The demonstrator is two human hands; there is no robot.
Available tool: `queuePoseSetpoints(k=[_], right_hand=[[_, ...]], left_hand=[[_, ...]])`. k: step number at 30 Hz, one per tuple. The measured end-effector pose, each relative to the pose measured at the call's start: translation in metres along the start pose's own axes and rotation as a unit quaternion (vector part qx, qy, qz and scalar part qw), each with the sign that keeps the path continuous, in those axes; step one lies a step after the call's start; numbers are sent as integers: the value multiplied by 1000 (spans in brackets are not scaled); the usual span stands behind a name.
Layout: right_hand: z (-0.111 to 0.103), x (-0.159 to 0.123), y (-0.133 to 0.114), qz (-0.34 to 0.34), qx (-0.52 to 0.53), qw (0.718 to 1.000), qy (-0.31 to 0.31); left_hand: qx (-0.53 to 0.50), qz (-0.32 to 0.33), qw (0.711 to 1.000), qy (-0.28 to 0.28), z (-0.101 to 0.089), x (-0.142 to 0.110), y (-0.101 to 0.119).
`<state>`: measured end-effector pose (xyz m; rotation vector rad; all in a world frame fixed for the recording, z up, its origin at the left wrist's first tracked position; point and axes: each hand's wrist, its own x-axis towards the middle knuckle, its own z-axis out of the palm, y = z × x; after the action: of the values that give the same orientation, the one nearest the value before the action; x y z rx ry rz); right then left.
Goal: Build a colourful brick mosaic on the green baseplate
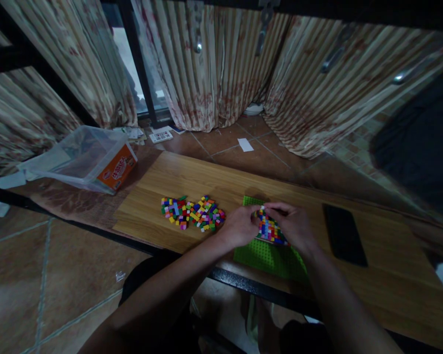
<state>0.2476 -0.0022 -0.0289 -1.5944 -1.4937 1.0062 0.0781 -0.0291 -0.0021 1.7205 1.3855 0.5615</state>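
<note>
A multicoloured toy brick build (269, 229) with a sloping, stepped face stands on the green baseplate (269, 258). My left hand (242, 225) is closed at its left side, the fingertips against the bricks. From the other side my right hand (294, 223) reaches around it, with thumb and fingers gathered at the top. A small whitish brick shows near the fingertips there; whether it is held or fixed in place cannot be made out. Part of the build is hidden behind my fingers. To the left, loose coloured bricks (203, 214) lie in two adjoining piles.
All this is on a long wooden board (147, 216). A black phone-like slab (344, 235) lies right of the baseplate. At the far left stands a clear plastic bin (84, 157) with an orange label. Curtains (195, 73) hang behind; a dark metal bar (239, 280) runs along the front edge.
</note>
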Motion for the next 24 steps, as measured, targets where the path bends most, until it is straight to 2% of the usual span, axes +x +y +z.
queuePoseSetpoints(k=[12,17,20,22,24], right_hand=[[2,1,6,-15,-4,1000,-10],[0,-2,10,-16,21,1000,-16],[-4,-10,6,-74,4,997,30],[-6,-17,-2,-142,-42,987,57],[-7,-23,-9,-215,-85,971,54]], left_hand=[[-29,14,999,10,-1,1,-5],[-144,-16,989,37,-3,9,-18],[-272,-52,960,51,-3,14,-23],[-340,-69,936,55,-3,15,-22],[-375,-71,923,50,-4,14,-19]])
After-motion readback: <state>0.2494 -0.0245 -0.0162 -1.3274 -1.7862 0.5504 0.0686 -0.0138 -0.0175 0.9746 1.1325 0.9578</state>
